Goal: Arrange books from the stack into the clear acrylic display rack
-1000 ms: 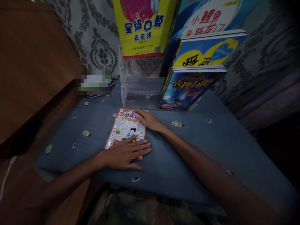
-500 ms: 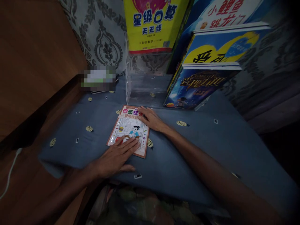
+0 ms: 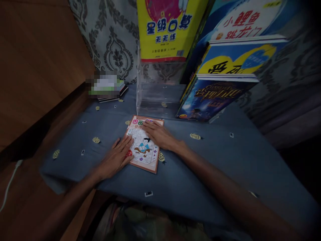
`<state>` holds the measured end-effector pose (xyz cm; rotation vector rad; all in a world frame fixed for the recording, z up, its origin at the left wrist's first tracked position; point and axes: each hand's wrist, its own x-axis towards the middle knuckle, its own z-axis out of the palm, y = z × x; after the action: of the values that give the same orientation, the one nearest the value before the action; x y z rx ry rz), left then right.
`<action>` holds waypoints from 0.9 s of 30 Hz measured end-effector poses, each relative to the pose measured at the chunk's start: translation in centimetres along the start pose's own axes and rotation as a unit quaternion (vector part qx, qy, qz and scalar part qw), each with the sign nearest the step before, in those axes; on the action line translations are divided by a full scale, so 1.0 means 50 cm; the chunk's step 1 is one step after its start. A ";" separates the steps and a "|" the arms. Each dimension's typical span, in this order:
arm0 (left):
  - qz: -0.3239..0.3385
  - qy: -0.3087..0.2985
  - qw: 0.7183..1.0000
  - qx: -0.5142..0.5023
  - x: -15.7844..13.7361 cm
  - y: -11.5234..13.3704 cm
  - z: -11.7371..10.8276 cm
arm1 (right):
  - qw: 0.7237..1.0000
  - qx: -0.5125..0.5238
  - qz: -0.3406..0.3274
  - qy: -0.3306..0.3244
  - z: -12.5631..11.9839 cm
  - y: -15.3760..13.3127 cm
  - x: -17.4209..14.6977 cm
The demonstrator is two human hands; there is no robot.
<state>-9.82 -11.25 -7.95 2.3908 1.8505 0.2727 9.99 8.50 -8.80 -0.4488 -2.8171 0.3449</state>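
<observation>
A thin book (image 3: 144,159) with a drawing of a seated figure on its cover lies flat on the blue-grey cloth, directly in front of me. My left hand (image 3: 116,157) rests palm down over its left edge, fingers stretched out flat on the cover. Across the book's upper right part lies my right hand (image 3: 160,134), also flat, hiding some of the printed title. Neither hand grips anything. Just behind the book stands a clear plastic rack (image 3: 155,108).
In the rack a yellow workbook (image 3: 165,43) stands at the back, with a dark blue book (image 3: 213,98) and a blue-yellow book (image 3: 243,58) on the right. A small stack of books (image 3: 114,95) lies at the far left. The tablecloth (image 3: 200,160) has a pineapple print.
My left hand has slid left from the lower middle of the cover to its left edge. My right hand has moved slightly left, further over the title. The view has shifted a little.
</observation>
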 end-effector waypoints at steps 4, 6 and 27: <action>0.000 0.024 0.999 0.022 -0.002 0.000 0.013 | 0.998 0.008 -0.059 -0.028 0.009 -0.029 0.039; 0.002 0.027 0.999 0.026 -0.003 -0.001 0.015 | 0.998 0.006 -0.057 -0.026 0.012 -0.031 0.060; -0.078 0.062 0.994 -0.043 -0.010 0.004 0.024 | 0.992 0.011 0.118 0.033 0.017 -0.049 -0.103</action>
<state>-9.50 -11.78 -9.11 2.2037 2.0208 0.4849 13.78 4.34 -10.09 -0.7777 -2.6978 0.4007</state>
